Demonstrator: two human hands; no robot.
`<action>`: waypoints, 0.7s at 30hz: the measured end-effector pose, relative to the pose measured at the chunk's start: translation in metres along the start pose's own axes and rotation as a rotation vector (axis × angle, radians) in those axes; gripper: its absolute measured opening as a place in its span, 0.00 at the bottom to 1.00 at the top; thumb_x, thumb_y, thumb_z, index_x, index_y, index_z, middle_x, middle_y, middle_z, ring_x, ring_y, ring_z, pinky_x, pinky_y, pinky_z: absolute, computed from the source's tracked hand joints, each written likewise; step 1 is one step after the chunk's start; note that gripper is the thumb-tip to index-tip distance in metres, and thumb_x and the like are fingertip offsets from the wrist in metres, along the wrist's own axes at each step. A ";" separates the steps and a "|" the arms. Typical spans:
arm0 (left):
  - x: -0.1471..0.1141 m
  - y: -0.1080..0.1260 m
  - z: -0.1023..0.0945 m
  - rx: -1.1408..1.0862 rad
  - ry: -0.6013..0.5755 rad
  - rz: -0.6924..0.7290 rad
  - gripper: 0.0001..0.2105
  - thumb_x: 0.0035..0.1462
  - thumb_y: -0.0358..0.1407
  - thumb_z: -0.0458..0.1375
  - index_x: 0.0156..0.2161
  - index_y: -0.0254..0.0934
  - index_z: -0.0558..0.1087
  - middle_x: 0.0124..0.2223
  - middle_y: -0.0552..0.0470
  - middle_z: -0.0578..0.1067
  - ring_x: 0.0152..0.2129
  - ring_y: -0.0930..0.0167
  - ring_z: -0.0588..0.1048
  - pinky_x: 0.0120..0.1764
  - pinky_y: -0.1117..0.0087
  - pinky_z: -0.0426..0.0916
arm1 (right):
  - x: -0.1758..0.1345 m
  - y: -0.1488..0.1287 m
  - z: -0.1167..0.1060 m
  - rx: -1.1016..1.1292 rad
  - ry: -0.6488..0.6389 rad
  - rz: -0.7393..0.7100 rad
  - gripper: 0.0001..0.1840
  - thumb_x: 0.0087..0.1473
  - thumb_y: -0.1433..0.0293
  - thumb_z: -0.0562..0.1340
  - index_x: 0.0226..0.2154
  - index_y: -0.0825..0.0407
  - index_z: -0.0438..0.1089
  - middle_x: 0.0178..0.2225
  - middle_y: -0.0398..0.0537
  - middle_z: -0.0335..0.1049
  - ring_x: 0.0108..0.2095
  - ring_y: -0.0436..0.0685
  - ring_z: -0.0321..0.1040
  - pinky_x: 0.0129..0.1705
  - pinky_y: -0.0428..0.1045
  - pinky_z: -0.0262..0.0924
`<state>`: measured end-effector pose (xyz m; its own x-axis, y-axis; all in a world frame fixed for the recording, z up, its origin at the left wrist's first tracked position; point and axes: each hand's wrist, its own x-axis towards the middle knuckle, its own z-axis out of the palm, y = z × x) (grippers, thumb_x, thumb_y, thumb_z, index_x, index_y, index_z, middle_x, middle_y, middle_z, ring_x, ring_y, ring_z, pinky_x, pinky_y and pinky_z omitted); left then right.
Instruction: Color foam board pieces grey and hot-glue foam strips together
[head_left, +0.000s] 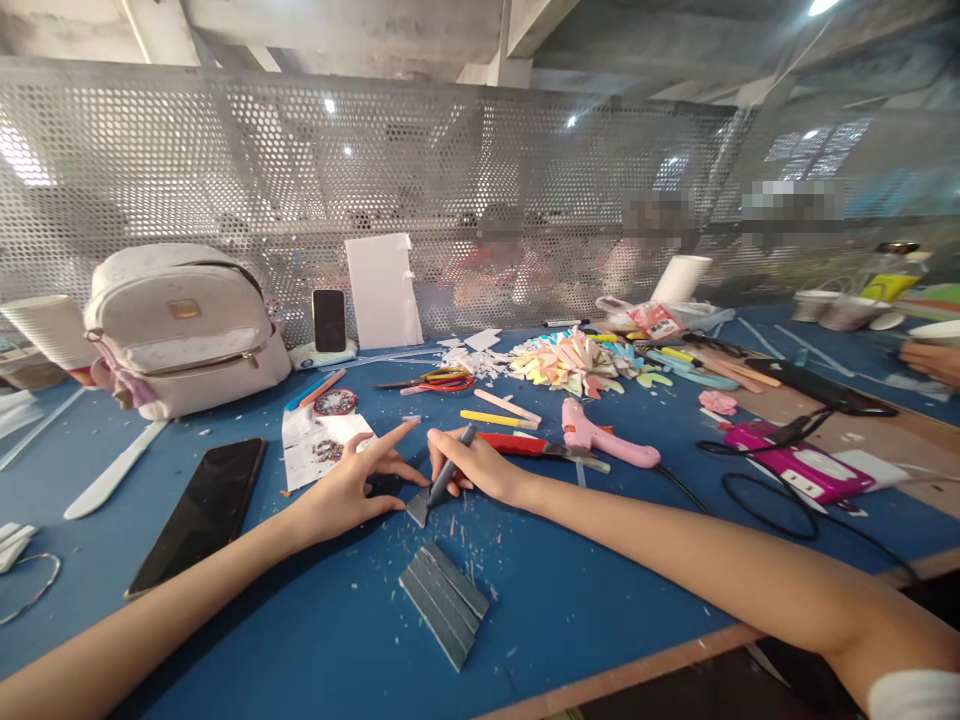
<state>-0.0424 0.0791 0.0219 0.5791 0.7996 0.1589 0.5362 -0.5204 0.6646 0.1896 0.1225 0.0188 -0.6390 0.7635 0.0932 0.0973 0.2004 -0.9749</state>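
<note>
My right hand [472,462] is closed around a slim grey pen-like stick [453,468], held slanted with its lower end down at the table. At that lower end lies a small flat grey piece [418,508]; I cannot tell whether it is joined to the stick. My left hand [364,475] has its fingers spread, the index stretched out and the thumb tip close to the grey piece. Nearer to me, several dark grey strips [444,602] lie side by side on the blue table, with small scraps scattered around them.
A red-handled knife [514,445] and a pink glue gun [607,436] lie beyond my right hand. Scissors [435,380] and a pile of coloured paper pieces [566,362] sit farther back. A phone [202,515] and a white backpack [184,330] are at left, a purple power strip [802,462] at right.
</note>
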 end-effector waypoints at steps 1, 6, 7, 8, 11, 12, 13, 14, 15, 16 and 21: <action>0.000 0.000 0.000 0.001 0.001 0.000 0.33 0.66 0.47 0.59 0.70 0.40 0.54 0.55 0.43 0.76 0.56 0.56 0.71 0.64 0.40 0.53 | 0.000 0.001 0.000 -0.001 -0.001 0.001 0.33 0.66 0.45 0.52 0.23 0.53 0.67 0.14 0.37 0.63 0.12 0.45 0.53 0.16 0.43 0.47; 0.000 -0.002 0.001 0.003 -0.001 0.001 0.33 0.66 0.49 0.58 0.70 0.40 0.55 0.54 0.43 0.76 0.57 0.55 0.71 0.64 0.39 0.53 | 0.002 0.005 -0.001 -0.006 0.005 0.007 0.33 0.67 0.45 0.52 0.25 0.54 0.67 0.15 0.35 0.63 0.12 0.45 0.53 0.17 0.43 0.49; 0.000 -0.002 0.001 0.003 -0.002 0.002 0.32 0.67 0.49 0.58 0.69 0.40 0.56 0.54 0.43 0.76 0.57 0.55 0.71 0.64 0.39 0.52 | 0.002 0.006 -0.001 -0.006 0.005 0.010 0.34 0.68 0.45 0.52 0.24 0.54 0.67 0.15 0.35 0.62 0.12 0.45 0.54 0.16 0.43 0.49; 0.000 -0.001 0.001 0.003 -0.002 0.002 0.32 0.67 0.49 0.58 0.69 0.40 0.56 0.54 0.44 0.76 0.57 0.55 0.71 0.64 0.39 0.52 | 0.002 0.006 -0.001 -0.004 0.007 0.013 0.34 0.68 0.45 0.51 0.24 0.54 0.67 0.15 0.35 0.62 0.12 0.45 0.54 0.16 0.43 0.49; 0.000 -0.001 0.000 0.001 -0.002 0.002 0.31 0.67 0.49 0.58 0.69 0.40 0.57 0.54 0.44 0.76 0.57 0.55 0.71 0.64 0.39 0.53 | 0.002 0.005 -0.001 0.000 0.015 0.017 0.33 0.67 0.45 0.52 0.24 0.54 0.67 0.15 0.36 0.63 0.12 0.45 0.52 0.16 0.43 0.47; 0.001 -0.001 0.000 0.000 -0.001 0.002 0.31 0.67 0.49 0.58 0.69 0.40 0.57 0.54 0.44 0.76 0.57 0.55 0.71 0.64 0.39 0.53 | 0.002 0.004 0.000 0.000 0.015 0.018 0.33 0.67 0.45 0.52 0.24 0.54 0.67 0.15 0.36 0.63 0.12 0.45 0.52 0.16 0.43 0.47; 0.001 -0.001 0.000 -0.001 -0.001 0.003 0.31 0.67 0.49 0.58 0.69 0.40 0.57 0.55 0.43 0.75 0.57 0.55 0.71 0.64 0.40 0.53 | 0.002 0.003 0.000 0.001 0.013 0.020 0.34 0.67 0.45 0.52 0.23 0.53 0.67 0.14 0.36 0.62 0.12 0.45 0.52 0.16 0.43 0.47; 0.001 -0.001 0.000 -0.003 -0.002 0.004 0.32 0.67 0.49 0.58 0.69 0.40 0.56 0.55 0.43 0.75 0.56 0.56 0.72 0.64 0.40 0.54 | 0.002 0.003 0.000 0.002 0.014 0.022 0.34 0.66 0.44 0.52 0.22 0.53 0.66 0.13 0.36 0.62 0.12 0.45 0.53 0.16 0.43 0.47; 0.001 -0.001 0.000 -0.006 -0.003 0.005 0.32 0.67 0.49 0.58 0.69 0.40 0.56 0.55 0.43 0.75 0.55 0.56 0.73 0.63 0.40 0.55 | 0.002 0.002 0.000 0.004 0.018 0.023 0.34 0.66 0.44 0.52 0.22 0.53 0.66 0.13 0.37 0.62 0.12 0.45 0.53 0.16 0.43 0.46; 0.001 -0.001 0.000 -0.010 -0.005 0.005 0.32 0.67 0.49 0.58 0.69 0.41 0.56 0.55 0.43 0.76 0.54 0.57 0.73 0.63 0.41 0.56 | 0.002 0.001 0.001 0.006 0.022 0.024 0.33 0.66 0.44 0.52 0.23 0.53 0.66 0.14 0.37 0.63 0.12 0.45 0.53 0.16 0.43 0.46; 0.000 0.000 0.000 -0.024 -0.010 0.005 0.30 0.67 0.49 0.58 0.67 0.40 0.59 0.54 0.44 0.76 0.54 0.57 0.74 0.61 0.43 0.60 | 0.001 0.001 0.000 0.002 0.015 0.032 0.34 0.67 0.45 0.52 0.22 0.53 0.66 0.13 0.36 0.61 0.12 0.45 0.53 0.16 0.43 0.47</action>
<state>-0.0426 0.0791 0.0222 0.5880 0.7939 0.1546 0.5185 -0.5167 0.6813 0.1890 0.1237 0.0178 -0.6240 0.7787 0.0655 0.1154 0.1747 -0.9778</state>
